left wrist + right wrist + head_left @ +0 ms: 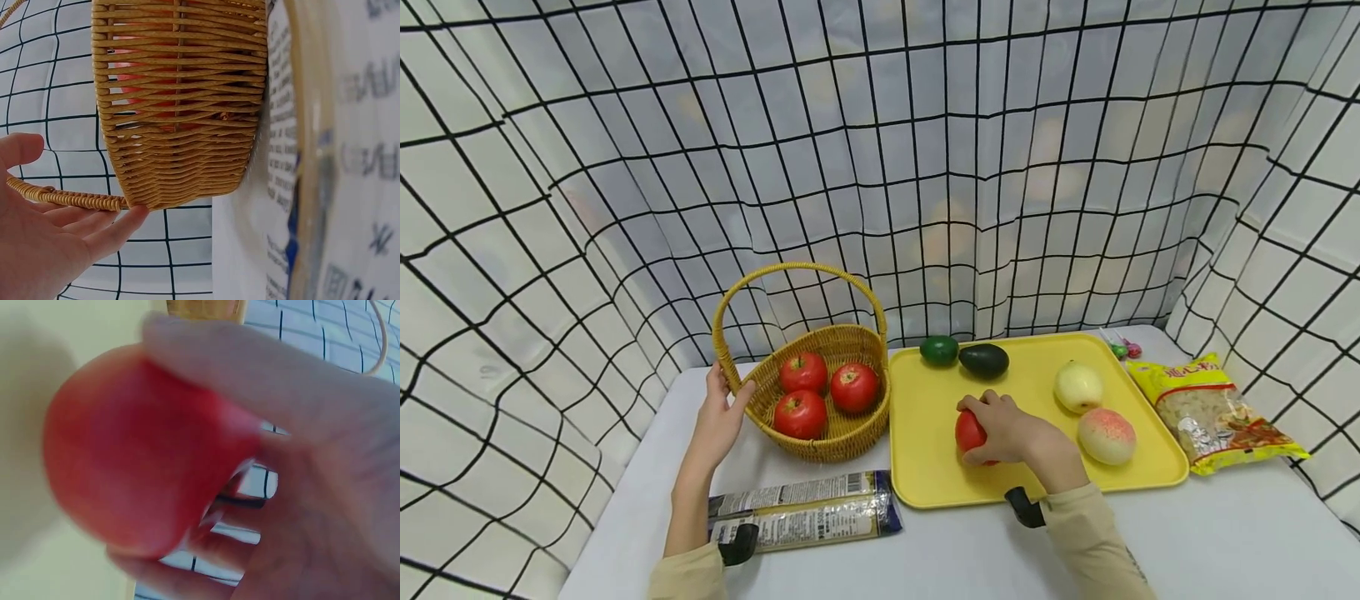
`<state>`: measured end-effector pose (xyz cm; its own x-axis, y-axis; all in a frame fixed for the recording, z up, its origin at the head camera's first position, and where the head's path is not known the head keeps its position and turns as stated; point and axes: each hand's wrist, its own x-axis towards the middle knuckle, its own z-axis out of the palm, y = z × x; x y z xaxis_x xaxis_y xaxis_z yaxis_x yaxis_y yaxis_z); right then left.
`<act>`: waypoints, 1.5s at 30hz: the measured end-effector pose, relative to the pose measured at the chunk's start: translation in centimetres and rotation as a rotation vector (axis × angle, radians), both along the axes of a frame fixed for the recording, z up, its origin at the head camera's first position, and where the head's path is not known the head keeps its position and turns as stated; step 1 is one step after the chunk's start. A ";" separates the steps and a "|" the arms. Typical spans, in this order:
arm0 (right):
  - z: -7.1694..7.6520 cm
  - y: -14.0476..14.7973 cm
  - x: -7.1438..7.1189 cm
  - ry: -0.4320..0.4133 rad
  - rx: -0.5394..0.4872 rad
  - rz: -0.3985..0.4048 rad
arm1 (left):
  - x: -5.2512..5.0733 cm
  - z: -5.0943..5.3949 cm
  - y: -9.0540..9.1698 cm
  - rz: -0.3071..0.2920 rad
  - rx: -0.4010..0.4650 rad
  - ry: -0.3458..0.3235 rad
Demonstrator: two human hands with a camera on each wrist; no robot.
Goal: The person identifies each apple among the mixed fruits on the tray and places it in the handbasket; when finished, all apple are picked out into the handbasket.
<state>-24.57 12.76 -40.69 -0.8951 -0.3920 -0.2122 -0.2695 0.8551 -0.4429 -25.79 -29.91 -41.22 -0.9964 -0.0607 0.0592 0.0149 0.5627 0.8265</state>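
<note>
In the head view my right hand [1007, 429] grips a red apple [971, 432] over the yellow tray [917, 479]. The right wrist view shows the thumb and fingers around the apple [131, 450], its dark stem toward the palm. My left hand [718, 421] is at the left end of the wicker basket's handle [718, 337]. In the left wrist view its fingers lie nearly straight behind the handle [75, 199] and touch the basket [181, 150], with the thumb raised apart. Three red apples [854, 388] lie in the basket.
On the tray are two dark green avocados [984, 360], a pale yellow-green fruit [1078, 387] and a peach [1107, 436]. A yellow food bag [1213, 412] lies to the right, near small wrapped sweets [1124, 347]. A flat printed package [805, 510] lies before the basket. Netting [925, 167] surrounds the table.
</note>
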 end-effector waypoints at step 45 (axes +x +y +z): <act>4.0 -20.7 -12.6 0.387 0.108 0.036 | 0.1 0.4 0.4 0.008 0.037 -0.010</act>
<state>-37.16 -7.99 -36.66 -0.9032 -0.4182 0.0966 -0.4292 0.8782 -0.2110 -25.74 -29.49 -40.83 -0.9964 -0.0706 0.0468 0.0021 0.5319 0.8468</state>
